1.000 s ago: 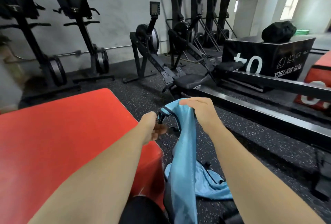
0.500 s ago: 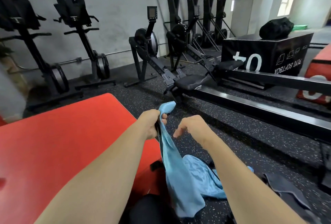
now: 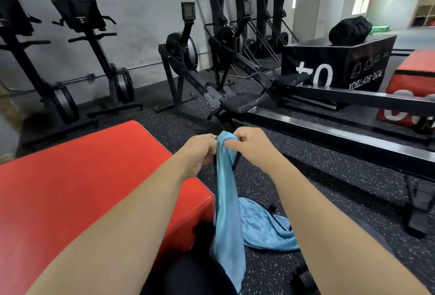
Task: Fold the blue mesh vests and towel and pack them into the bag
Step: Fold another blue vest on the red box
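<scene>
A: Beside the red plyo box's right corner, the left hand and right hand pinch the top of the blue mesh vest, which hangs bunched.

B: The risk is a twisted fold, or the hem snagging the second vest on the floor.

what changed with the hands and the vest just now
The right hand, empty half a second ago, moved back left and pinches the top of the hanging blue mesh vest again, beside the left hand, which kept its grip. The other blue vest stayed on the floor.
</scene>
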